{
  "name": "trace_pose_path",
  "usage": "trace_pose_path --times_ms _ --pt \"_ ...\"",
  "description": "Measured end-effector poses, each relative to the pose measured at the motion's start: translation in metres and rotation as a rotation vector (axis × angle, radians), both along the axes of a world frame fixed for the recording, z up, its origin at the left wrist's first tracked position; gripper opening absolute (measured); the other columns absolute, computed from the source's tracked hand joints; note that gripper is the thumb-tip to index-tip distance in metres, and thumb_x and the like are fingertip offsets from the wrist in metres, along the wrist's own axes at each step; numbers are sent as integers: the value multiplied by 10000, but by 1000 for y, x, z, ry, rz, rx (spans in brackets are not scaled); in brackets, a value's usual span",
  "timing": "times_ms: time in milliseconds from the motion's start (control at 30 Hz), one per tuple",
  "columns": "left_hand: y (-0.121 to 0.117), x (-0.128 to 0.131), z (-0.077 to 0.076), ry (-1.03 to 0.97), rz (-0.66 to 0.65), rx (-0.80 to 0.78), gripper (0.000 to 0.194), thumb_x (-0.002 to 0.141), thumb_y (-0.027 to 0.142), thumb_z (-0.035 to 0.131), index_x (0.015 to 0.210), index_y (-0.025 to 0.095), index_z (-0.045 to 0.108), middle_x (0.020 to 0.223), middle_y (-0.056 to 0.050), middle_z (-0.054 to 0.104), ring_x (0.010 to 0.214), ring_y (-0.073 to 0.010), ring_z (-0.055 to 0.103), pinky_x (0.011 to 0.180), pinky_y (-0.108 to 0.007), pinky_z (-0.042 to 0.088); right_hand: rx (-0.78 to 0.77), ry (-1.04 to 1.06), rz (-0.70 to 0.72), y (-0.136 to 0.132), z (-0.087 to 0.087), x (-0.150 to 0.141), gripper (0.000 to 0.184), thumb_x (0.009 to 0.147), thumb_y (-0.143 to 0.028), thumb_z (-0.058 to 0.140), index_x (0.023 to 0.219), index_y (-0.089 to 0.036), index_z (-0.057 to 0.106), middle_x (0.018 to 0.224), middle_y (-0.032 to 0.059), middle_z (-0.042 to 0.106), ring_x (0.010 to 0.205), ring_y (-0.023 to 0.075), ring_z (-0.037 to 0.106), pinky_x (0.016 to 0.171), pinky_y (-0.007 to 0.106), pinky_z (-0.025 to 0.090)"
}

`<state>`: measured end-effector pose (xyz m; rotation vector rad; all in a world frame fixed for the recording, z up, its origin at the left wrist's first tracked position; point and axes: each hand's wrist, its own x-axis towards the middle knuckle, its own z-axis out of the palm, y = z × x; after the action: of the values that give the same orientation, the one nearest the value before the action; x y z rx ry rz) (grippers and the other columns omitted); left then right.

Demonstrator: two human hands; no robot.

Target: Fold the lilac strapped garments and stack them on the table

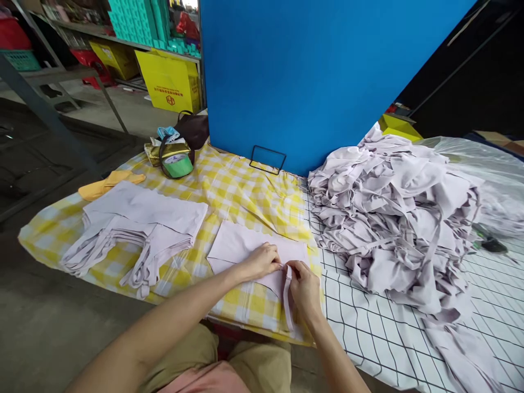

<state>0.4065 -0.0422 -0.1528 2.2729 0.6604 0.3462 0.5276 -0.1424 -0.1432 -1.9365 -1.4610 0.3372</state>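
Note:
A pale lilac strappy top lies flat on the yellow checked cloth in front of me. My left hand rests on its right half, fingers pinched on the fabric. Close beside it, my right hand pinches the same garment near the base of a strap, which hangs down toward the table edge. The fingertips of both hands almost meet. To the left sits a neat stack of matching tops, straps pointing toward me.
A big heap of crumpled lilac garments covers the right side, on a white grid cloth. A tall blue panel stands behind the table. Green tape, an orange cloth and a dark bag lie at the back left.

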Motion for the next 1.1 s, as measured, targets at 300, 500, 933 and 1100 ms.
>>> trace_pose_path --times_ms 300,500,933,1100 --pt "0 1 -4 -46 -12 51 97 788 194 578 749 163 661 798 -22 597 833 -163 507 740 -239 393 27 -11 33 3 1 -1 233 773 -195 390 721 -183 617 706 45 638 632 163 578 602 254 423" --pt "1 1 -9 -64 -35 99 100 772 157 549 717 151 633 774 -20 585 802 -155 498 722 -236 387 18 23 60 6 4 -3 242 771 -210 399 716 -175 632 703 48 632 632 162 571 602 255 409" --pt "-2 2 -7 -42 -9 63 85 735 185 590 669 164 639 737 -12 579 772 -155 494 701 -242 382 -76 580 -69 2 10 -9 208 683 -359 569 706 -169 650 681 30 636 682 195 558 650 285 418" --pt "-5 4 -10 -72 55 27 72 715 137 595 680 168 650 764 -15 588 807 -158 496 731 -240 394 -171 919 -196 -7 20 -18 355 718 -513 580 819 -180 646 629 5 615 612 176 545 609 278 426"
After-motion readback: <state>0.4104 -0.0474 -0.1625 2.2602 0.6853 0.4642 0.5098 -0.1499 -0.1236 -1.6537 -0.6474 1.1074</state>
